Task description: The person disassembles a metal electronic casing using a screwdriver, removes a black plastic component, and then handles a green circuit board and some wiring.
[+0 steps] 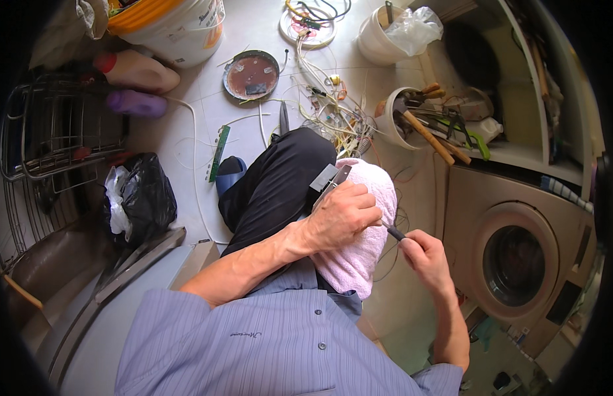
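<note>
My left hand (339, 218) is closed round a small metal part (329, 178) with flat grey plates, held over the pink towel (366, 198) draped on my right leg. My right hand (422, 254) grips the dark handle (394, 231) of a thin tool whose metal shaft runs toward my left hand; its tip is hidden there. My dark-trousered leg (267, 178) is bent beneath the hands.
Ahead lie tangled wires (339, 115), a round pan (250, 74) and a green circuit board (219, 152). A bucket of tools (392, 119) stands right, beside a washing machine (465, 204). At left are a metal rack (29, 132) and black bag (151, 198).
</note>
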Demonstrator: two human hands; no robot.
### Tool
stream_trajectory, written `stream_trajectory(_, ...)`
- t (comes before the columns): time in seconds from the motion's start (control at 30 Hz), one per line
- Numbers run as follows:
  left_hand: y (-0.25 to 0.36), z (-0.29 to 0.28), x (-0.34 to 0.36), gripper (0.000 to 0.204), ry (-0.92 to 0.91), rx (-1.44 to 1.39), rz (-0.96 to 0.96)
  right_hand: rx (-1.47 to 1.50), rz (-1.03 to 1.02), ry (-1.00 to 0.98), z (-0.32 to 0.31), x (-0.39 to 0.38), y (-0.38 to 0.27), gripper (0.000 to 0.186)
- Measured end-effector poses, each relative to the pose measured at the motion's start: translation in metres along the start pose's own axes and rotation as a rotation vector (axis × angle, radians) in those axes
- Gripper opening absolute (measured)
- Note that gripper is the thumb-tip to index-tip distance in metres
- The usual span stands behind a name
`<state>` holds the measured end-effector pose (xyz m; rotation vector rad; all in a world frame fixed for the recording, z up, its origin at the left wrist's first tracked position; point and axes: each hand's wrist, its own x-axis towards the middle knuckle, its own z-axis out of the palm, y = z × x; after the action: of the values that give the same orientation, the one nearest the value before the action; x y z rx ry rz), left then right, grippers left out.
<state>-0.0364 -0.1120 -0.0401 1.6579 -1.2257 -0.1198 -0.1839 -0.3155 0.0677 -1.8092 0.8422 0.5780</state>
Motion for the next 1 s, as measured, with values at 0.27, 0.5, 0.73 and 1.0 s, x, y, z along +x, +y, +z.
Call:
stream_trajectory(0.27, 0.000, 0.000, 0.002, 0.013, 0.056, -0.045, -0.010, 0.215, -0.161, 0.102, 0.016, -0.004, 0.007, 0.012)
stream_trajectory(0.5, 0.001, -0.005, 0.002, 0.011, 0.014, 0.049, -0.008, 0.127, -0.148, -0.069, 0.004, 0.002, 0.010, 0.018)
stream_trajectory(0.73, -0.001, -0.001, 0.006, 0.009, -0.012, 0.091, 0.004, -0.643, -0.802, 0.366, 0.020, 0.008, 0.006, 0.028)
stream_trajectory(1.0, 0.000, -0.001, 0.000, 0.006, -0.005, 0.062, 0.013, 0.050, -0.140, -0.157, -0.008, 0.014, -0.003, 0.021)
